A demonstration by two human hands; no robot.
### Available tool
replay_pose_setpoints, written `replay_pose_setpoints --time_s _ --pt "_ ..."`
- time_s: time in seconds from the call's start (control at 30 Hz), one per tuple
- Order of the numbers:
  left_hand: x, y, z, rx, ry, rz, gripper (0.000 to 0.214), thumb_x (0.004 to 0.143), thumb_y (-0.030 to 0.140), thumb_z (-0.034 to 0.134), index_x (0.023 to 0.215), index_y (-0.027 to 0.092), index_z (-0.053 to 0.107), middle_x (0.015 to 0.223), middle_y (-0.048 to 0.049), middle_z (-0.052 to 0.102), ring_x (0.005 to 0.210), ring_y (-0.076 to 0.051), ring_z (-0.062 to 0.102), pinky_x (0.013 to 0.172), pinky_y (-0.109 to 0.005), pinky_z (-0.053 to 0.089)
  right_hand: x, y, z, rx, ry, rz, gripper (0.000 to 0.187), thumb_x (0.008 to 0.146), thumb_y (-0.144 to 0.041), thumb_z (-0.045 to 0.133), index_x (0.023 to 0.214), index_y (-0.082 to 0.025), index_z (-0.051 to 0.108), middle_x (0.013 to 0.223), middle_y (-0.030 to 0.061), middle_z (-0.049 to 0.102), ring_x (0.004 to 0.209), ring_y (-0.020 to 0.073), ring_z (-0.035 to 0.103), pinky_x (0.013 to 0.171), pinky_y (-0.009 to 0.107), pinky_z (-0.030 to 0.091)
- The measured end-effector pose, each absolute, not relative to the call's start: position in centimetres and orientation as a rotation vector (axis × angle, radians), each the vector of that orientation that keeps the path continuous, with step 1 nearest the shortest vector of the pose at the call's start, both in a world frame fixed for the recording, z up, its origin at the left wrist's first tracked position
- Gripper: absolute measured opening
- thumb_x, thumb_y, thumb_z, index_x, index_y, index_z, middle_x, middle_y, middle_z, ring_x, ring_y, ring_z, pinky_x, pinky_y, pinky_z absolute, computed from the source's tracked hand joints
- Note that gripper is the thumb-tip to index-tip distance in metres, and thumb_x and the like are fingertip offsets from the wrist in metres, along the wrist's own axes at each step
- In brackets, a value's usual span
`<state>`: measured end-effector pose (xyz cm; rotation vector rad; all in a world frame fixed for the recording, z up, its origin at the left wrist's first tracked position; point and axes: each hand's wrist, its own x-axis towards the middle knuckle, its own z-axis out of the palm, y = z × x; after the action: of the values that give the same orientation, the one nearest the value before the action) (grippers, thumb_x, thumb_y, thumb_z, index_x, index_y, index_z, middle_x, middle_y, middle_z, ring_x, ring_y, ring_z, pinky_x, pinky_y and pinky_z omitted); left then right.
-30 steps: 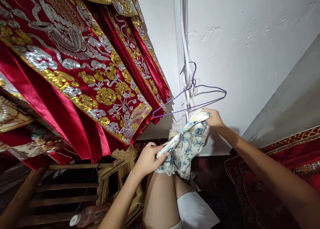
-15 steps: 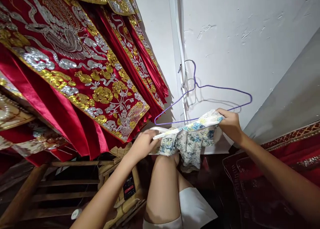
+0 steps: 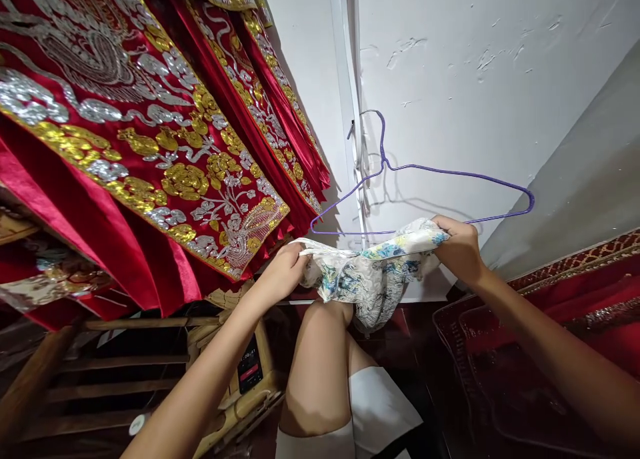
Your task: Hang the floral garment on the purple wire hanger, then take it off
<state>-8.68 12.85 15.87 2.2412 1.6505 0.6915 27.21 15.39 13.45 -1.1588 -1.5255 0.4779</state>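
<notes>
Between my two hands stretches a white garment with a blue and yellow floral print (image 3: 370,285); its exact kind I cannot make out. My left hand (image 3: 284,272) is closed on the thin white edge at its left end. At the other end my right hand (image 3: 457,245) grips a bunched, brighter part of the cloth. Just behind the garment's upper edge hangs a purple wire hanger (image 3: 450,172), its hook caught at a white strip (image 3: 354,99) on the wall. The cloth overlaps part of the hanger's bottom bar; whether they touch I cannot tell.
Red satin hangings with gold and silver sequin embroidery (image 3: 185,179) fill the left side. Below them stands a bamboo chair (image 3: 125,365), with a phone (image 3: 250,372) on bamboo beside it. Dark red clear-wrapped fabric (image 3: 540,379) lies at the lower right. The white wall (image 3: 450,59) is behind.
The garment's hanging part has swung and bunched up higher, and its left end has moved slightly left and up with my left hand. The hanger appears wider and turned more towards me.
</notes>
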Motion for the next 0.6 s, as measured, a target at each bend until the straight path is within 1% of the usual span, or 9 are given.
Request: replay_pose_setpoints --time_s 0.07,0.13,0.23,0.3,0.33,0.4,0.5,0.53,0.6 --pt "-8.6 12.9 15.5 2.203 1.697 0.799 0.024 0.095 0.037 0.039 0.081 0.023 0.051 0.096 -0.0109 0.068 0.099 -0.029 0.064 0.095 -0.047 0.052 27.0 15.7 13.1 -1.115 -1.533 0.517 0.006 0.060 -0.021 0.051 0.058 -0.021 0.055 0.054 -0.0037 0.046 0.055 0.0125 0.040 0.050 0.025 0.029" --pt "-8.3 12.9 15.5 2.128 1.721 0.979 0.022 0.097 0.038 0.038 0.085 0.023 0.049 0.105 -0.0117 0.070 0.101 -0.028 0.065 0.094 -0.046 0.053 26.5 15.9 12.8 -1.076 -1.533 0.530 0.007 0.062 -0.021 0.051 0.056 -0.021 0.052 0.054 -0.0037 0.045 0.056 0.0122 0.039 0.050 0.025 0.029" --pt "-7.5 13.3 16.3 2.058 1.662 1.316 0.014 0.099 0.034 0.040 0.092 0.024 0.047 0.133 -0.0135 0.067 0.121 -0.028 0.064 0.103 -0.046 0.050 25.5 15.6 12.4 -1.055 -1.562 0.517 0.012 0.065 -0.021 0.053 0.054 -0.021 0.048 0.054 -0.0038 0.043 0.056 0.0121 0.039 0.051 0.025 0.029" --pt "-7.0 13.8 17.3 2.077 1.601 1.484 0.008 0.099 0.030 0.044 0.094 0.024 0.047 0.143 -0.0137 0.063 0.134 -0.027 0.058 0.110 -0.046 0.046 24.7 15.3 12.1 -1.048 -1.577 0.525 0.018 0.068 -0.023 0.054 0.053 -0.021 0.043 0.053 -0.0043 0.039 0.056 0.0117 0.037 0.052 0.025 0.028" --pt "-6.6 14.2 17.8 2.103 1.570 1.529 0.006 0.099 0.028 0.045 0.095 0.024 0.048 0.144 -0.0138 0.063 0.136 -0.027 0.057 0.111 -0.046 0.045 24.4 15.1 12.0 -1.045 -1.580 0.535 0.021 0.069 -0.024 0.054 0.053 -0.022 0.041 0.053 -0.0046 0.037 0.056 0.0115 0.036 0.052 0.025 0.027" --pt "-5.9 15.0 18.8 2.182 1.494 1.535 0.005 0.100 0.025 0.046 0.102 0.023 0.050 0.139 -0.0132 0.066 0.132 -0.025 0.061 0.109 -0.044 0.048 23.8 15.0 11.8 -1.043 -1.584 0.558 0.023 0.071 -0.024 0.055 0.053 -0.022 0.040 0.054 -0.0049 0.036 0.056 0.0114 0.035 0.052 0.025 0.026" --pt "-4.4 16.4 19.6 2.384 1.350 1.357 0.026 0.098 0.018 0.045 0.123 0.022 0.052 0.129 -0.0114 0.070 0.118 -0.023 0.068 0.102 -0.042 0.053 23.4 14.9 11.6 -1.044 -1.589 0.557 0.022 0.071 -0.024 0.054 0.054 -0.022 0.040 0.053 -0.0049 0.037 0.055 0.0117 0.035 0.052 0.026 0.027" --pt "-4.0 16.9 19.6 2.454 1.310 1.287 0.032 0.097 0.015 0.044 0.128 0.021 0.052 0.127 -0.0113 0.070 0.116 -0.023 0.068 0.101 -0.042 0.053 23.4 14.8 11.6 -1.040 -1.583 0.543 0.020 0.071 -0.024 0.054 0.055 -0.023 0.042 0.054 -0.0045 0.040 0.056 0.0123 0.038 0.052 0.026 0.028" --pt "-3.5 17.7 19.5 2.554 1.264 1.196 0.039 0.096 0.011 0.040 0.131 0.019 0.055 0.124 -0.0119 0.070 0.115 -0.023 0.067 0.101 -0.042 0.053 23.7 14.5 11.8 -1.052 -1.572 0.508 0.008 0.071 -0.024 0.056 0.064 -0.022 0.054 0.058 -0.0032 0.049 0.059 0.0145 0.047 0.055 0.025 0.035"
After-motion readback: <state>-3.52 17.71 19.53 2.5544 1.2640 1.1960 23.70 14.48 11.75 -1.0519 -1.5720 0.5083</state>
